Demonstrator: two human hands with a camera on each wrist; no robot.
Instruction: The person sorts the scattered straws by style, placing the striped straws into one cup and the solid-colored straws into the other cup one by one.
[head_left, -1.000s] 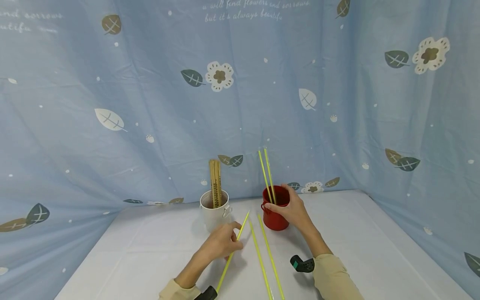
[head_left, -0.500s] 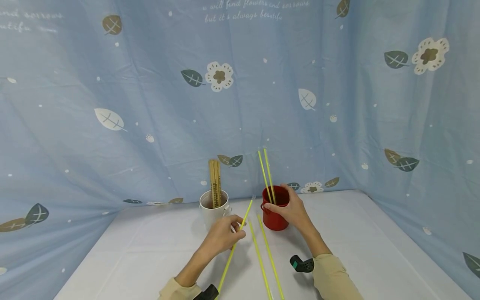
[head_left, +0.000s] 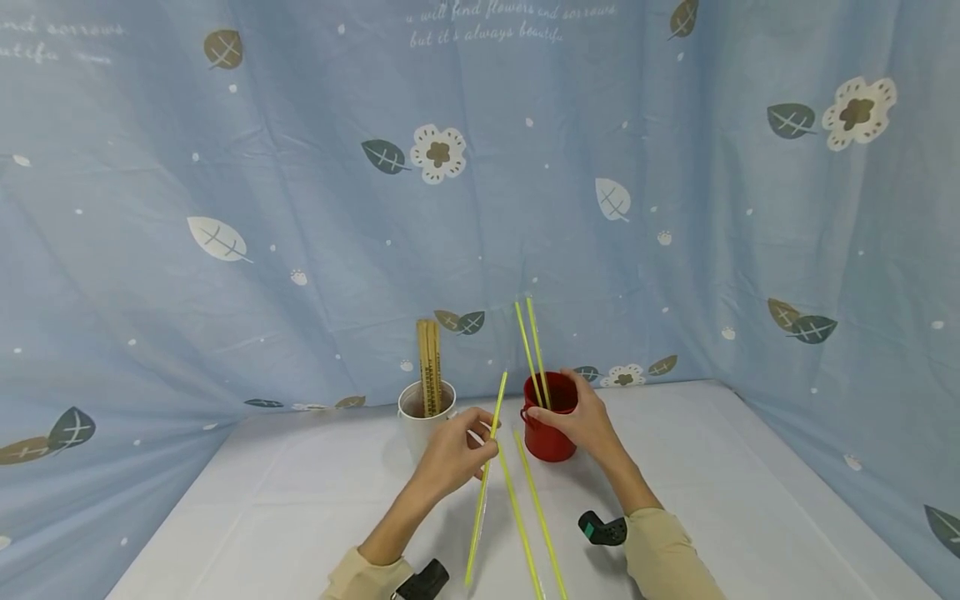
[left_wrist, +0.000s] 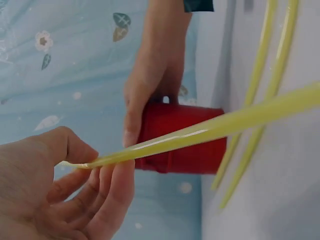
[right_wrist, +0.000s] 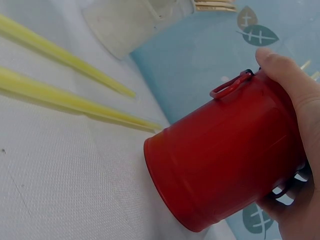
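My left hand (head_left: 453, 454) pinches a thin yellow straw (head_left: 477, 525), in what looks like clear film, between thumb and fingers. Its upper end tilts toward the red bucket (head_left: 550, 442) but stands apart from it. My right hand (head_left: 588, 421) grips that bucket around its rim from the right side, thumb in front. Two yellow straws (head_left: 527, 350) stand inside, leaning left; their lower ends are hidden. In the right wrist view, the bucket's side (right_wrist: 225, 155) and small handle (right_wrist: 231, 86) show clearly.
Two more yellow straws (head_left: 521, 525) lie side by side on the white table (head_left: 300, 533), between my arms. Behind my left hand, a white bucket (head_left: 417, 427) holds several wooden sticks (head_left: 430, 367) with dark printing. A blue patterned curtain (head_left: 322, 208) hangs behind the table.
My left hand has risen and moved slightly right and away from me, lifting the straw and bringing it more upright. The right hand and red bucket have stayed in place.
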